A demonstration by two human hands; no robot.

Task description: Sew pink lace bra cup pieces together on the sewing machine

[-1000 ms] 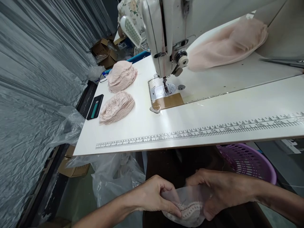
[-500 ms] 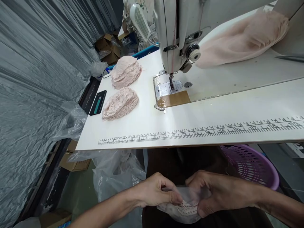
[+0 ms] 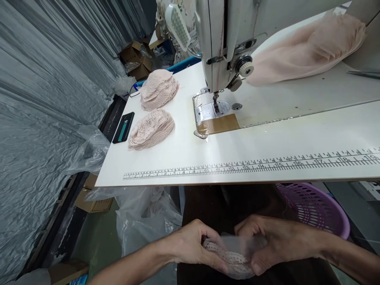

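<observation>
Below the table edge, over a dark lap, my left hand [image 3: 198,245] and my right hand [image 3: 263,247] hold a small piece of sheer pale fabric with lace trim [image 3: 234,258] between them. My left thumb and fingers are closed on its left end, where the pinkish lace bends into the palm. The right end is pinched by my right thumb and fingers; some fingertips are hidden behind the cloth. On the table above, a pile of pale pink lace pieces [image 3: 151,130] lies in front of a second pink fabric pile [image 3: 158,90].
A sewing machine [image 3: 212,51] stands on the white table [image 3: 178,156], with a printed ruler along its front edge. Pink sheer cloth [image 3: 308,51] lies behind the needle. A dark phone [image 3: 123,127] rests at left. Below are a purple basket [image 3: 320,209] and clear plastic [image 3: 148,221].
The lace trim now shows more fully and reaches further into my left hand. Both hands have shifted only slightly, still holding the fabric. The view has moved a little.
</observation>
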